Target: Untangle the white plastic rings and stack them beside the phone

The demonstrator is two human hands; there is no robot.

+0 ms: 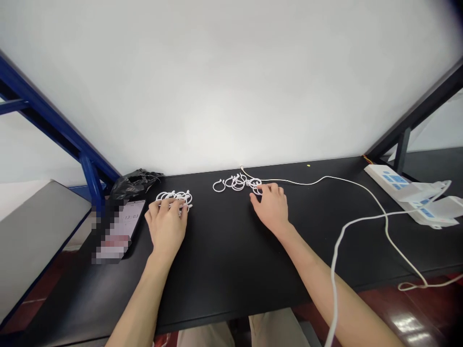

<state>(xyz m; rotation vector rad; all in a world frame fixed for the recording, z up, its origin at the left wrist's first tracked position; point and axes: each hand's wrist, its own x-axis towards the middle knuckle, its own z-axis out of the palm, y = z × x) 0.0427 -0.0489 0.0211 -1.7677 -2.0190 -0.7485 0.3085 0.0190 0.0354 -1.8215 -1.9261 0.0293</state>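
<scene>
White plastic rings, each with a small knob, lie in two groups on a black tabletop (224,260). My left hand (165,224) rests over the left pile of rings (175,195), its curled fingers slightly apart and partly covering several of them. At the right end of the middle group of rings (236,182), the thumb and fingertips of my right hand (274,206) close around a white ring (256,190). Part of that ring is hidden by the fingers. One ring (218,186) lies at the left end of the middle group.
A phone (132,217) and a crumpled black plastic bag (135,182) lie left of my left hand. White cable (340,236) loops across the right side, partly over my right forearm. A white and blue box (394,183) with clear plastic sits far right. A white wall (231,86) stands behind.
</scene>
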